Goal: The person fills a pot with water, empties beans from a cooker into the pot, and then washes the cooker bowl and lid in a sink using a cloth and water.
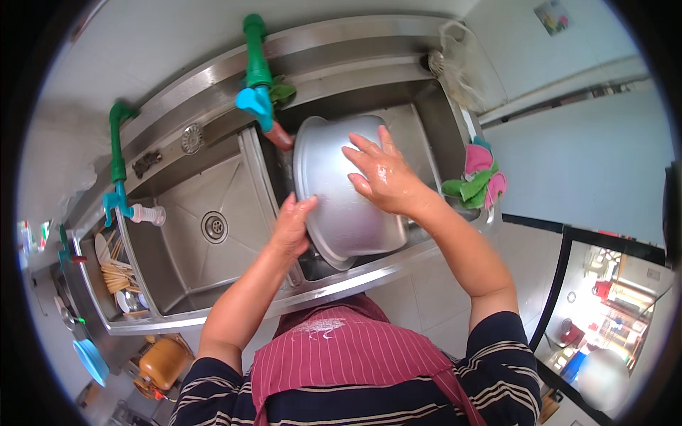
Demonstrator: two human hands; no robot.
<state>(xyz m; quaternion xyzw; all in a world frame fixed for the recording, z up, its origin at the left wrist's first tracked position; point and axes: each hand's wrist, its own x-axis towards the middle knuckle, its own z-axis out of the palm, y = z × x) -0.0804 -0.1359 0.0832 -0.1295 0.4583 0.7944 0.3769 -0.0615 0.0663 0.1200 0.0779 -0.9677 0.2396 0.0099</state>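
Note:
A large silver metal pot (346,181) lies tipped on its side in the right basin of a stainless steel sink (184,318), its flared rim towards the left. My left hand (292,226) grips that rim, thumb on the outer side and the other fingers partly hidden behind it. Wet and with fingers spread, my right hand (384,173) rests on the pot's outer wall. The pot's inside is out of sight. Just beyond its rim hangs a green pipe tap (258,69) with a blue handle and a reddish-brown hose end (278,136).
Pink and green cloths (477,183) hang over the sink's right edge. At left, a second tap (118,154) reaches over the middle basin with its drain (214,226). Chopsticks (118,277) and spoons lie in the narrow left basin. A clear plastic bag (461,64) hangs at back right.

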